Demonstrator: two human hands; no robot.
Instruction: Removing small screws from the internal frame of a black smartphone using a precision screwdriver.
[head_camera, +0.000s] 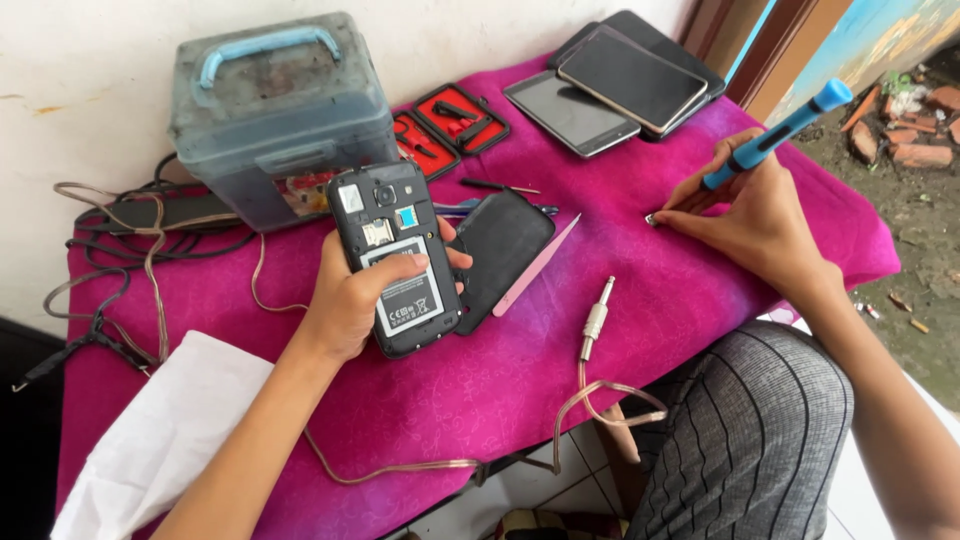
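Head view of a desk (700, 330) covered with a magenta cloth. The left hand (350, 295) gripped a black smartphone (393, 258) with its back cover removed, so that the battery with its white label, the card slots and the camera lens faced upward; the thumb lay across the battery and the fingers (455, 258) wrapped around the phone's right edge, closed on it. The phone was held tilted just above the cloth, left of centre. Its detached black back cover (503, 250) lay on the cloth just beside the phone, at the right edge. A pink plastic pry tool (537, 264) rested slantwise against the cover's far side.

The right hand (755, 215) was closed around a blue precision screwdriver (775, 135), held tilted with its cap pointing up and to the right. The fingertips pressed down on the cloth at a small metallic part (651, 218); whether the driver's tip touched that part could not be told.

Behind the phone stood a translucent grey storage box (280, 120) with a light blue handle. Next to it lay an open red-lined tool case (450, 125), and further right a stack of dark phones and tablets (620, 85). A metal audio jack plug (596, 320) on a clear cable lay near the front edge, well apart from both hands. A tangle of black and clear cables (120, 260) occupied the left side, and a white cloth (170, 430) covered the near left corner.
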